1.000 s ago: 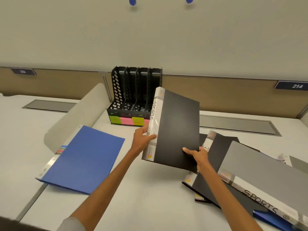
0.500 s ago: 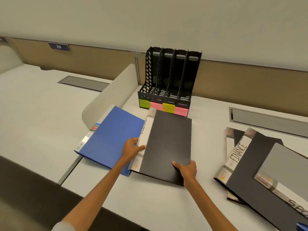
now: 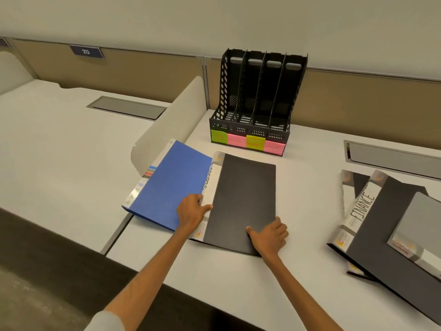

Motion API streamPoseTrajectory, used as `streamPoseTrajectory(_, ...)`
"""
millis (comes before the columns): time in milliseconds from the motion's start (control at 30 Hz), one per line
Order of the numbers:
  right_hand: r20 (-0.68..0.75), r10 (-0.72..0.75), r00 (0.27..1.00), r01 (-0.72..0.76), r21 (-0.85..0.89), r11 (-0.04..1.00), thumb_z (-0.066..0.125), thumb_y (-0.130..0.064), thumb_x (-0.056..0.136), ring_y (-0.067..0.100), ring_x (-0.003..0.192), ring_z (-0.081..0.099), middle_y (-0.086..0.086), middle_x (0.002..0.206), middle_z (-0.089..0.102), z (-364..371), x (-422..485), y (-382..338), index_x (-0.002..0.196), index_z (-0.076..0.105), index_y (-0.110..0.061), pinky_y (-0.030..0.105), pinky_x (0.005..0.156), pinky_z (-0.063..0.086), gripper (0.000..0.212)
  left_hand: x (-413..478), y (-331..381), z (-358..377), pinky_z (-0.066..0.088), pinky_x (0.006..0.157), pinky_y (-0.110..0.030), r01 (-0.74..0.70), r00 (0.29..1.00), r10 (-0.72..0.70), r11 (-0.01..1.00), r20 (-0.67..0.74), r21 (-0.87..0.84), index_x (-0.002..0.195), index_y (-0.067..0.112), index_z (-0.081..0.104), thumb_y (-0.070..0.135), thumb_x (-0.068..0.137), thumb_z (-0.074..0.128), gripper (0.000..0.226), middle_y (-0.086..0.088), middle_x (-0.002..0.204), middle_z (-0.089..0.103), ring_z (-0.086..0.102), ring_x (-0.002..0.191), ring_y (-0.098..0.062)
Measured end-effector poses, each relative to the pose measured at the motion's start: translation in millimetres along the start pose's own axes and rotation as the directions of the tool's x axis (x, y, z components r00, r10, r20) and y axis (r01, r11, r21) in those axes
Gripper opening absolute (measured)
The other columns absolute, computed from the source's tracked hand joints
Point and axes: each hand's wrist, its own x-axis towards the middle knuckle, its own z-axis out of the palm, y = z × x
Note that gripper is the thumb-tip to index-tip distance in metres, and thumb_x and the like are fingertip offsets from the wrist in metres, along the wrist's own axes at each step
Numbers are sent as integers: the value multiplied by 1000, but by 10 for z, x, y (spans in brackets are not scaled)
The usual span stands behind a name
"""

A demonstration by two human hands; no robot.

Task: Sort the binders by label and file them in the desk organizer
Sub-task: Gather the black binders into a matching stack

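Head view: the black SPORTS binder (image 3: 243, 199) lies flat on the desk (image 3: 307, 211), long axis pointing at the desk organizer (image 3: 257, 91) directly beyond. Left hand (image 3: 192, 212) pinches its spine; right hand (image 3: 269, 237) grips the near right corner. The organizer's four slots appear empty; their sticky labels (image 3: 248, 142) are illegible.

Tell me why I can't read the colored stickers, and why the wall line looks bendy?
Head view: the stickers are small and soft, so their writing blurs; the wide lens bows the top edge of the panel; SPORTS on the black binder and FINANCE on the right binder read clearly.
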Motion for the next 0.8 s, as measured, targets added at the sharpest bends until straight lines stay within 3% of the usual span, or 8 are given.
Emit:
streamPoseTrajectory(200,-37,-61,997,55,-135,989,66,-59,77,29,127,29,10,140,28,121,-135,83,149,16,-10,44,97,34,100,-12,-33,62,49,86,-34,-14,999,16,995,-27,97,122,13,62,34,89,68,40,-6,119,66,62,106,-24)
streamPoseTrajectory(367,-47,-105,993,98,-142,985,63,-59,78,29,129,28,8,145,25,68,-103,127,142,30,-12,43,96,33,86,-56,123,159,49,87,-33,-81,991,93,990,-98,119,133,15,57,21,96,57,37,-9,122,66,62,108,-26)
streamPoseTrajectory(533,-120,-166,979,166,-15,986,65,-51,83,28,127,35,8,140,34,-196,30,243,138,40,-11,43,96,38,72,-190,457,352,49,91,-32,-156,983,159,987,-89,32,124,15,64,24,95,59,31,-8,118,69,65,105,-25)
streamPoseTrajectory(633,-195,-204,959,221,68,973,67,-42,85,27,125,41,9,136,41,-498,169,351,133,47,-11,41,97,41,61,-262,764,494,50,82,-25,-195,978,192,980,-78,-38,105,17,74,25,92,64,19,-3,101,75,70,92,-19)
streamPoseTrajectory(700,-251,-234,939,264,95,960,67,-37,85,26,122,44,9,133,45,-745,278,452,128,50,-11,39,96,42,53,-333,1017,597,54,79,-29,-226,974,224,973,-47,-52,94,21,76,28,88,66,14,3,90,76,70,84,-14)
streamPoseTrajectory(800,-333,-249,910,305,127,944,67,-33,86,25,118,47,9,128,49,-1144,427,684,123,54,-10,37,96,44,45,-491,1434,814,52,73,-28,-257,966,256,965,-28,-57,90,24,76,34,86,66,15,6,85,75,70,77,-13)
